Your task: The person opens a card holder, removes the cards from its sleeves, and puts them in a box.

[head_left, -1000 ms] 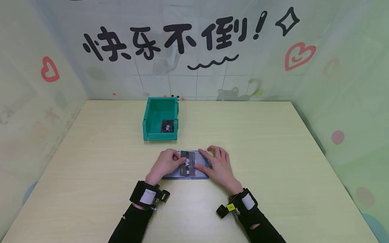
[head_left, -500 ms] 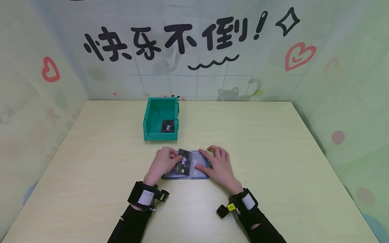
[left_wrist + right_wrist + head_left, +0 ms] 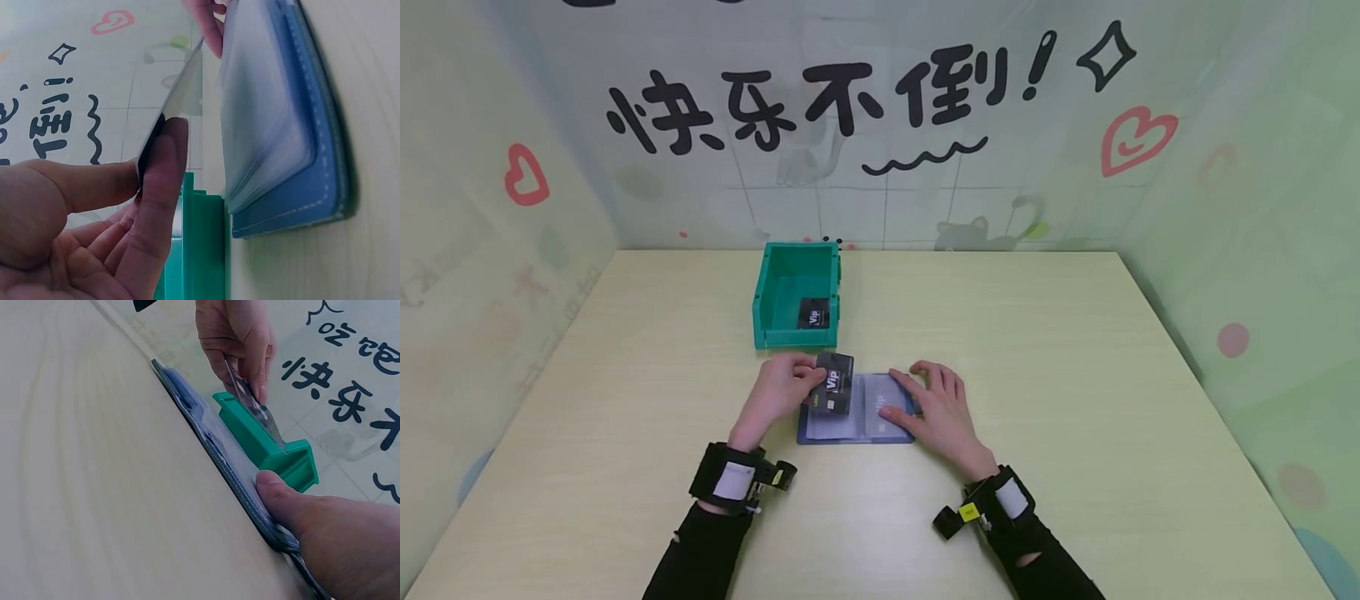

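Observation:
Between thumb and fingers my left hand (image 3: 779, 388) pinches a black Vip card (image 3: 832, 383), raised above the left page of an opened card holder (image 3: 835, 427). The left wrist view shows the card (image 3: 172, 103) nearly edge-on, apart from the clear plastic sleeves (image 3: 256, 119) and the blue stitched cover (image 3: 330, 181). My right hand (image 3: 942, 417) rests on the holder's right side, fingers spread, with its thumb (image 3: 275, 487) pressing the sleeves. Faint "Vip" lettering shows through the right page.
A green bin (image 3: 762, 312) stands behind the holder, with another black Vip card (image 3: 813, 313) lying in its front right corner. Printed fabric walls (image 3: 1240, 275) border the pale wooden table (image 3: 1037, 333) at the back and both sides.
My left hand has drawn the black Vip card off the holder's pages, leftward and up toward the bin, uncovering the clear sleeves. The right hand has stayed in place.

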`<state>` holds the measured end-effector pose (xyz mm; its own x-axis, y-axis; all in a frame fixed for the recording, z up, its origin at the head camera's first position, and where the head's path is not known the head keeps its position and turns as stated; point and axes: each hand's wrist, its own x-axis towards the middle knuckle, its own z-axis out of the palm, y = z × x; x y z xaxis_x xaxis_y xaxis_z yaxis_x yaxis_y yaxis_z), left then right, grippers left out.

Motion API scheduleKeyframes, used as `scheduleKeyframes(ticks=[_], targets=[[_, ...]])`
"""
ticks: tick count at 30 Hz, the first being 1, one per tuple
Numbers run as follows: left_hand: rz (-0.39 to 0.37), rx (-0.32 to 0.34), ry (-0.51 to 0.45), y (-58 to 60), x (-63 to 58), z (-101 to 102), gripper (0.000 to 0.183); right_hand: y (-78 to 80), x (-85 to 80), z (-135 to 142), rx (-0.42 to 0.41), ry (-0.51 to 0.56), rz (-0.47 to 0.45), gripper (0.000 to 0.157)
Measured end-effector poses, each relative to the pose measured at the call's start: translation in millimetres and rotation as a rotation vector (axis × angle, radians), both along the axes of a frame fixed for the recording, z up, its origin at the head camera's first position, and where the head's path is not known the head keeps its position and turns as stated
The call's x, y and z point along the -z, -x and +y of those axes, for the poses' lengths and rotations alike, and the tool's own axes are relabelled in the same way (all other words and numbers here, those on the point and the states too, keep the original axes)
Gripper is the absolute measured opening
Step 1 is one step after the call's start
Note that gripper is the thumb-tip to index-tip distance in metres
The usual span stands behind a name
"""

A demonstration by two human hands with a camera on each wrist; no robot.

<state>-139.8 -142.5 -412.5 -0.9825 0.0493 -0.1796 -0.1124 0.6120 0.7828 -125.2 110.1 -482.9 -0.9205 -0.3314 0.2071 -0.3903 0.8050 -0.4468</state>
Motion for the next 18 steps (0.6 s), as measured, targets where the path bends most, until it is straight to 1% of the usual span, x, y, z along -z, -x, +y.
scheduleKeyframes(ticks=[5,12,16,18], targets=[[0.046,-0.044,-0.073,9.3,0.7,-10,0.038,-1.5,0.5,0,-0.009,0.004,0.008,0.062],[0.078,-0.128,-0.183,26.6,0.1,-20,0.043,-1.8,0.2,1,-0.016,0.01,0.022,0.062],[0.099,-0.182,-0.207,35.7,-1.3,-21,0.048,-1.4,0.7,1,-0.018,0.008,0.021,0.061],[0.126,-0.203,-0.197,39.9,-2.4,-19,0.049,-0.8,1.2,1,-0.016,0.003,0.017,0.061]])
